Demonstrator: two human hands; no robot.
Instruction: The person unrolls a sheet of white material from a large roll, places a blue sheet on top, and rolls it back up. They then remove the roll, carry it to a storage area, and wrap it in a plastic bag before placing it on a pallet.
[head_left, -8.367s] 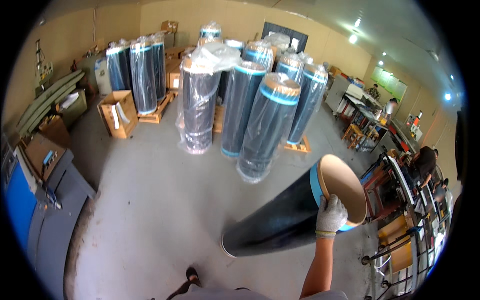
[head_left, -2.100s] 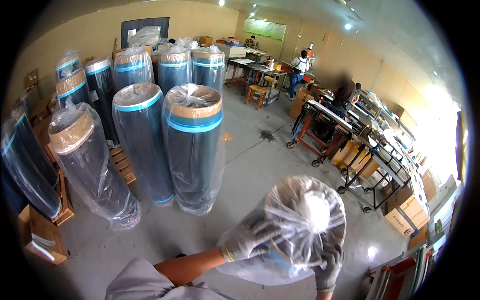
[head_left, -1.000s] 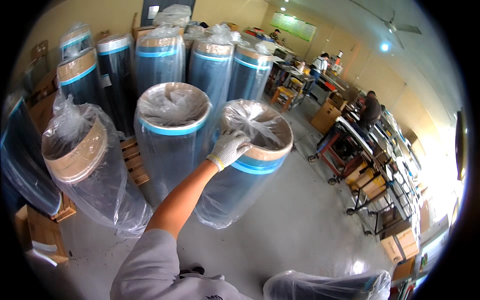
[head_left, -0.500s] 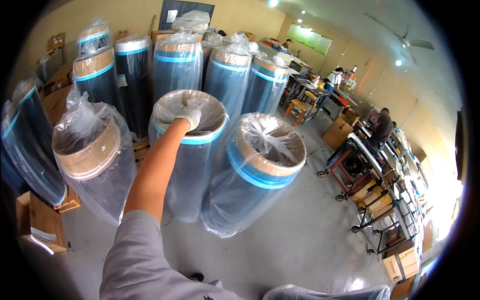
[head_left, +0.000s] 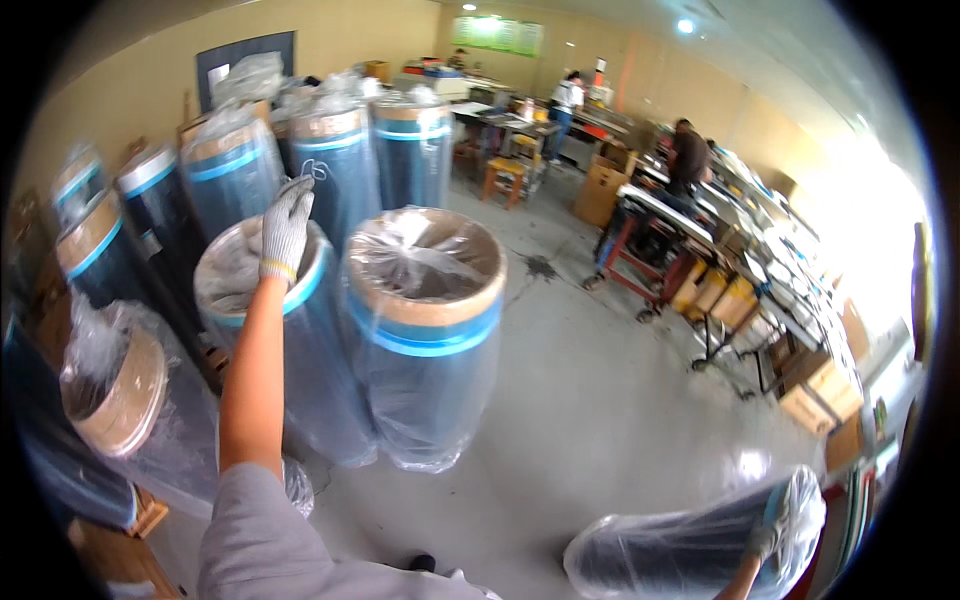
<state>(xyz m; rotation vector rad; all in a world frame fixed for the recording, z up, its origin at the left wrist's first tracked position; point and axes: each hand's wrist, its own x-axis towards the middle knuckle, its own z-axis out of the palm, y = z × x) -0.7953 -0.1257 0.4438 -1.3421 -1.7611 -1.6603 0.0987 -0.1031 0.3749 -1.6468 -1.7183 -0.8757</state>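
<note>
My left hand [head_left: 287, 228], in a light knitted glove, reaches over the open top of a plastic-wrapped roll [head_left: 318, 365] with a cardboard core and blue tape. Its fingers are stretched out near the far rim, holding nothing visible. At the lower right, my right hand [head_left: 768, 540], also gloved, grips the end of another wrapped roll [head_left: 660, 545] that lies tilted low; some of its fingers are hard to see. Beside the left-hand roll stands a similar upright roll [head_left: 430, 390], its clear film gathered into the core.
Several more wrapped rolls [head_left: 412, 160] stand behind and to the left. A leaning roll [head_left: 120, 385] is at near left. Wheeled racks [head_left: 650, 265] and cartons [head_left: 605, 185] line the right side, where a person [head_left: 688, 155] stands. Another person [head_left: 567, 100] is farther back.
My left hand has come up out of the roll's core to above its rim, fingers now extended. The view has swung right, bringing my right hand and the low roll into sight.
</note>
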